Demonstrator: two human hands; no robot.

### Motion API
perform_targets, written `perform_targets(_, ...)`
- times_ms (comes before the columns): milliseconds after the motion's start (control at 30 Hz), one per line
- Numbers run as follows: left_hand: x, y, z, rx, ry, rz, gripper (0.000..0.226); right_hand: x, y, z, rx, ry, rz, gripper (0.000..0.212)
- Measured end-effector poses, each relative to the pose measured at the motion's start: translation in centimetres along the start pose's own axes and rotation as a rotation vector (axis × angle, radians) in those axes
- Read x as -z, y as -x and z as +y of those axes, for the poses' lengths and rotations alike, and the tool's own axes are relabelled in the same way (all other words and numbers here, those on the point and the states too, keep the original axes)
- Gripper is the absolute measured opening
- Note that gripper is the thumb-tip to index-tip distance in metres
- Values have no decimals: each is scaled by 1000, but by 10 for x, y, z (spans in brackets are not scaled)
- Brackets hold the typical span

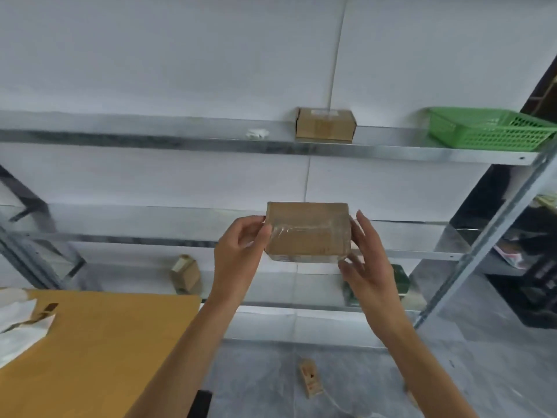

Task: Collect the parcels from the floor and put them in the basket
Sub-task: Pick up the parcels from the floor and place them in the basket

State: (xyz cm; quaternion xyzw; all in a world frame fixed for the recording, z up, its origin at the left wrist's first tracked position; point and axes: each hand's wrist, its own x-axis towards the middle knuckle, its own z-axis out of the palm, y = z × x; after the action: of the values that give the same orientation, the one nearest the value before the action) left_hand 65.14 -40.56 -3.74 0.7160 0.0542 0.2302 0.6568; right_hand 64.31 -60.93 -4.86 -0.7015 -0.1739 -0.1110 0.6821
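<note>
— Fingers (254, 226) of the left hand (238, 251) curl round the left end of the taped parcel (307, 232), thumb in front. The right hand (367, 263) lies straight-fingered against its right end, holding it in the air.
— And around that parcel?
— Above it, a brown box (324, 125) on a metal shelf (422, 153); up and right, the green basket (488, 128). Below, a small parcel (310, 378) on the floor; lower left, a cardboard sheet (99, 342).
— Anything hidden?
— A green packet (401, 279), half behind the right hand. The frame edge cuts the basket.
</note>
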Motion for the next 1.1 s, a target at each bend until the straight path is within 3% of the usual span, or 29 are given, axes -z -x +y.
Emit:
perform_targets(167,77,29,26,-146,15,-214,34,-43,30,-39,-45,-83,93,61)
perform_targets(333,157,66,37,-161,9,-238,52,-120,70,-69,-34,-57,273,14)
perform_targets(600,282,119,36,-123,7,-335,59,-226,145,-103,-80,-77,350,3)
perform_targets(833,333,176,41,-120,117,-173,47,-267,206,-137,-77,-101,108,2)
perform_targets(967,358,214,55,-84,136,-146,51,-273,243,-147,-58,-144,4,16)
perform_targets(1100,384,255,69,32,140,-92,74,-273,274,-154,-94,-217,-206,33)
